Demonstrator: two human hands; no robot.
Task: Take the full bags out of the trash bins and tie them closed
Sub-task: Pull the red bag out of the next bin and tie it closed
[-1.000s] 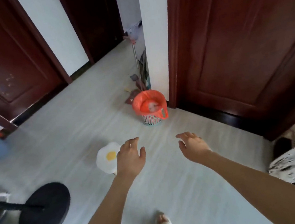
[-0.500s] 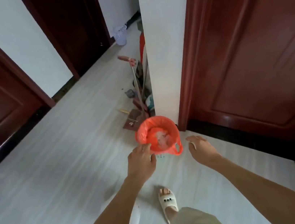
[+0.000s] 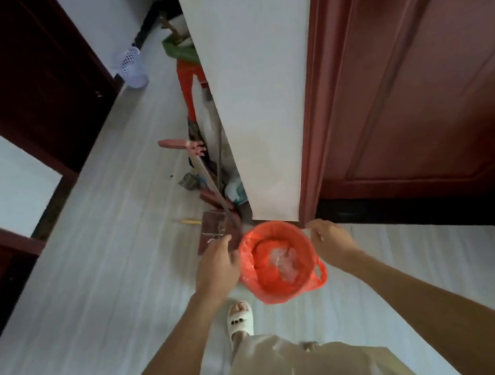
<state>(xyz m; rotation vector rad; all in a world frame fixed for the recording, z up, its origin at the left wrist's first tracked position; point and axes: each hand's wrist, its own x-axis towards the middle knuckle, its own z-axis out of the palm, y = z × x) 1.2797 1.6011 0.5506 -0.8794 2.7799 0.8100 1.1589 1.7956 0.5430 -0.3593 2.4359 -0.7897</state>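
Note:
A small trash bin lined with an orange plastic bag (image 3: 281,289) stands on the pale floor at the foot of a white wall corner. Crumpled clear plastic lies inside the bag. The bin itself is hidden under the bag. My left hand (image 3: 217,266) is at the bag's left rim, fingers loosely bent and touching or nearly touching it. My right hand (image 3: 331,240) is at the bag's right rim, fingers relaxed. One bag handle (image 3: 321,274) hangs over the near right side.
A dustpan (image 3: 214,230), a pink-handled mop (image 3: 184,145) and clutter lean against the wall corner (image 3: 253,91) behind the bin. A white mesh bin (image 3: 130,67) stands far down the hall. Dark red doors (image 3: 420,67) flank both sides. My slippered foot (image 3: 240,318) is just before the bin.
I have walked up to the orange-lined bin and now look almost straight down at it. Both hands have come to either side of its rim.

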